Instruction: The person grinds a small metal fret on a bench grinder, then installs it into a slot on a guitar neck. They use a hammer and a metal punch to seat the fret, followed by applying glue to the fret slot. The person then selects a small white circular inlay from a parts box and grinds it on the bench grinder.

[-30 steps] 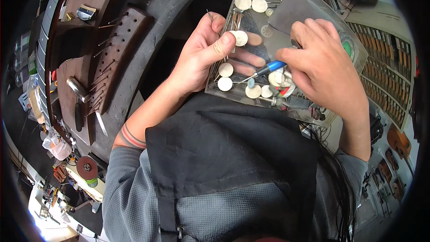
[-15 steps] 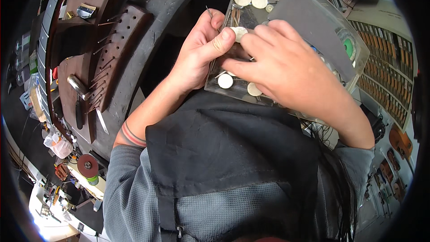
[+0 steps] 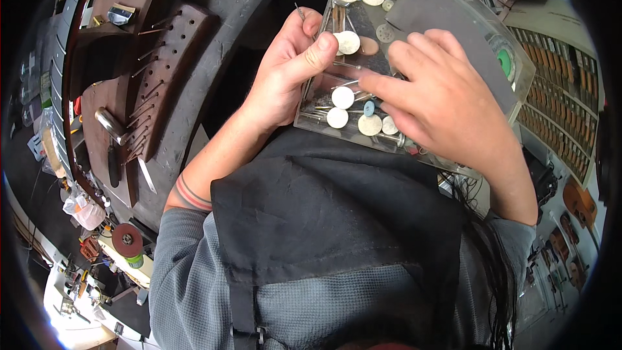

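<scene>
A clear plastic box [image 3: 327,132] of small rotary-tool bits lies in front of me. My left hand [image 3: 288,68] is closed at its left side, thumb over the edge. A thin dark metal rod [image 3: 299,11] sticks up from its fingers. My right hand [image 3: 447,87] is over the box, fingers apart and loosely bent. Its index finger reaches among the bits, beside a thin metal shank [image 3: 350,83]; whether they touch I cannot tell. Nearby lie white felt discs [image 3: 343,97], a blue wheel [image 3: 368,108] and a brownish disc [image 3: 369,46].
A grey sheet [image 3: 440,26] covers the box's right part, with a green-centred wheel [image 3: 504,62] beyond. On the dark bench at left stands a drilled wooden rack [image 3: 172,58] holding several thin bits. A case of wooden-handled tools [image 3: 557,91] and several violins [image 3: 578,207] are at right.
My right hand has drawn back to the right and its fingers have spread, uncovering more discs and the blue wheel. The left hand keeps nearly the same place.
</scene>
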`<act>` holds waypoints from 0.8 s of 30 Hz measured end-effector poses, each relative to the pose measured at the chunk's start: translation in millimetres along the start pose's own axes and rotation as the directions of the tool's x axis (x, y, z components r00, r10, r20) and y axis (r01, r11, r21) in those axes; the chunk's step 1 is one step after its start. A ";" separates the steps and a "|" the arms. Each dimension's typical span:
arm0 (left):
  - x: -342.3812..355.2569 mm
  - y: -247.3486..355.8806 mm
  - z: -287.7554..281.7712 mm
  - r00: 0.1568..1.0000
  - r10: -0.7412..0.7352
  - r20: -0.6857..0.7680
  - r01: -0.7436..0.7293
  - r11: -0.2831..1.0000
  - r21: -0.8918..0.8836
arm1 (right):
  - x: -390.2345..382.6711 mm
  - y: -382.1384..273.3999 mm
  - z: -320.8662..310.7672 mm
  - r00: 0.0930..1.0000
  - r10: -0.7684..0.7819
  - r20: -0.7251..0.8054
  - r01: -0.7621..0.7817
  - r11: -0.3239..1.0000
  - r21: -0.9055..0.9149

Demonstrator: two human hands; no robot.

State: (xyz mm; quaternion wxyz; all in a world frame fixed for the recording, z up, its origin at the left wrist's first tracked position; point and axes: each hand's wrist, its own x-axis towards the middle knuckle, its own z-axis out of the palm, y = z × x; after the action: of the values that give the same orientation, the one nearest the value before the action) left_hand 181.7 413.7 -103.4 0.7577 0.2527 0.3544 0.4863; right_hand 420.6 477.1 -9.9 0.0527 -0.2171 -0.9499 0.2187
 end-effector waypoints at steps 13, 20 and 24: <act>-1.4 -1.1 6.8 1.000 0.022 -0.009 -0.023 0.993 -0.118 | 3.0 2.0 -5.0 0.993 0.091 -0.077 -0.099 0.989 -0.107; -0.2 -0.8 4.5 0.998 0.051 -0.037 -0.054 0.997 -0.057 | 2.7 -3.0 5.1 0.998 -0.055 0.036 0.052 0.995 0.083; 0.1 -1.8 5.5 0.998 0.037 -0.042 -0.041 0.994 -0.097 | 1.9 2.1 4.2 1.000 -0.026 0.003 0.026 0.997 0.070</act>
State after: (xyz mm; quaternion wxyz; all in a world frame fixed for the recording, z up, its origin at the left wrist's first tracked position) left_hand 187.0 412.9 -101.3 0.7522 0.2125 0.3404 0.5227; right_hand 418.9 478.0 -14.6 0.0615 -0.2023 -0.9444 0.2517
